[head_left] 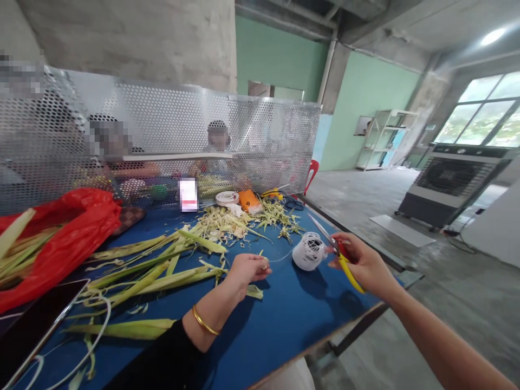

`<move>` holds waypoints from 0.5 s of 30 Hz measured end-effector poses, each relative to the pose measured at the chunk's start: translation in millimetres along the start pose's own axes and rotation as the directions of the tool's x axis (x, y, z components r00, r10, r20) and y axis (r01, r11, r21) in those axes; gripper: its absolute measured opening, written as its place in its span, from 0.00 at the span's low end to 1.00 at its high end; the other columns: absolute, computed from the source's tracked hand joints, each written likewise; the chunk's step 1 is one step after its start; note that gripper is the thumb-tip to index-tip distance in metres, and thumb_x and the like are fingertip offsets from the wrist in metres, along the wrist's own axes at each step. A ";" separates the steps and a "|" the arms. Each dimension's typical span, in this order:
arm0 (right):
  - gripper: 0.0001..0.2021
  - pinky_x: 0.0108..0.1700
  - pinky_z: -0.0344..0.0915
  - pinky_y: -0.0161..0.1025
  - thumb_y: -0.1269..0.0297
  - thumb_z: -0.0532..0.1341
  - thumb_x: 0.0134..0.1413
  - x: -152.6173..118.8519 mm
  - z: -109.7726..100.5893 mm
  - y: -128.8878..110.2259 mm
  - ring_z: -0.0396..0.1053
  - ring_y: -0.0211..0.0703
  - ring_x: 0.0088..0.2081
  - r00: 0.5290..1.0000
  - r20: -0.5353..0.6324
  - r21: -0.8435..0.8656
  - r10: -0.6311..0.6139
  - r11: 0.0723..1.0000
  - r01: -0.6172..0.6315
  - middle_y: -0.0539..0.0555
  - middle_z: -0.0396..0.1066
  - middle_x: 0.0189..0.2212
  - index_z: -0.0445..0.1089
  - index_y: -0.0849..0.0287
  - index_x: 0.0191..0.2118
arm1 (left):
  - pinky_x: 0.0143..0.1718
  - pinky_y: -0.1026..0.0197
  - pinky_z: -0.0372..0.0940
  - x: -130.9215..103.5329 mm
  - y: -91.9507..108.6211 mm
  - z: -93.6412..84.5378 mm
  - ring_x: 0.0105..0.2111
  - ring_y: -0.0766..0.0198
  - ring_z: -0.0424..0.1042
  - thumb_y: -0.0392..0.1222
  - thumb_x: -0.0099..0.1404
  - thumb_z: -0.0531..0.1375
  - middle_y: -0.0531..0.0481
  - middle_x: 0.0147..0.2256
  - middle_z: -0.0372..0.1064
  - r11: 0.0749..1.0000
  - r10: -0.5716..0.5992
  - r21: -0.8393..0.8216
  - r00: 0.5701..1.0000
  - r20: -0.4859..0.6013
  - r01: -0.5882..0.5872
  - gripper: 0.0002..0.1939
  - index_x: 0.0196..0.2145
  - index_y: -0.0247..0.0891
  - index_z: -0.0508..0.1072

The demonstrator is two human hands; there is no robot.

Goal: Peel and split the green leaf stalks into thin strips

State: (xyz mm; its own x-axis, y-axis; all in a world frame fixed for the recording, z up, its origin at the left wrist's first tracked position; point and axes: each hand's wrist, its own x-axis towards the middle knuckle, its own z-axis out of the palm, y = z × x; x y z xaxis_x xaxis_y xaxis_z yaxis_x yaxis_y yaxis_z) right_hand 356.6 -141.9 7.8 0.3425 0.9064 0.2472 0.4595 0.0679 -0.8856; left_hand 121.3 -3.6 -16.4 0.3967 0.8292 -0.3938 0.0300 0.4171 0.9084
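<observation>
My left hand [247, 273], with a gold bangle at the wrist, is closed in a pinch over the blue table. A small pale-green bit of corn husk [262, 253] pokes out at its fingertips. From there a thin white thread [283, 258] runs to a white spool of thread [305, 253] standing on the table. Beside the spool, my right hand [363, 262] grips yellow-handled scissors [351, 275], their blades pointing up and away to the left. Long green corn husks [162, 281] lie spread to the left of my left hand.
A red plastic bag [77, 227] with husks sits at the left, a dark tablet or phone [44, 330] in front. Husk scraps [227, 225], a tape roll [227, 198] and an orange packet [248, 201] lie toward the perforated metal screen [276, 124]. People sit behind it.
</observation>
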 end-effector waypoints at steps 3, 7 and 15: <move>0.29 0.27 0.64 0.33 0.57 0.69 0.39 -38.6 9.0 -5.1 0.64 0.37 0.26 0.996 0.040 0.069 0.079 0.994 -0.081 0.46 0.62 0.25 0.62 0.57 0.48 | 0.29 0.64 0.69 -1.7 -2.0 -0.9 0.23 0.65 0.73 0.31 0.47 0.68 0.48 0.21 0.72 1.000 0.014 -0.016 1.000 0.014 -0.014 0.08 0.22 0.32 0.71; 0.26 0.17 0.57 0.28 0.46 0.64 0.45 -76.6 21.6 -10.7 0.53 0.27 0.14 0.870 0.312 0.156 0.382 0.883 -0.444 0.41 0.56 0.20 0.63 0.56 0.47 | 0.32 0.64 0.69 -1.5 1.5 -7.3 0.25 0.66 0.74 0.32 0.49 0.68 0.48 0.23 0.73 0.998 0.026 -0.066 0.998 0.051 -0.023 0.07 0.25 0.32 0.71; 0.26 0.11 0.59 0.31 0.39 0.49 0.55 -53.7 36.6 -29.9 0.62 0.36 0.13 0.532 0.519 0.085 0.669 0.580 -0.811 0.46 0.61 0.17 0.65 0.60 0.38 | 0.34 0.64 0.70 -4.1 7.7 -16.4 0.27 0.66 0.74 0.31 0.53 0.66 0.48 0.25 0.74 0.993 0.014 -0.122 0.994 0.111 0.000 0.04 0.26 0.33 0.73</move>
State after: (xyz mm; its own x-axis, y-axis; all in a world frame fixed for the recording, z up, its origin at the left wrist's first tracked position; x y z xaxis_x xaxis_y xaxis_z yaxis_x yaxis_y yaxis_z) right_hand 294.5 -177.3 6.6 0.0643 0.7444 -0.6646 -0.0810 -0.6599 -0.7470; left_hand 104.8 2.3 -10.0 0.4968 0.7883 -0.3629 -0.0825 0.4592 0.8845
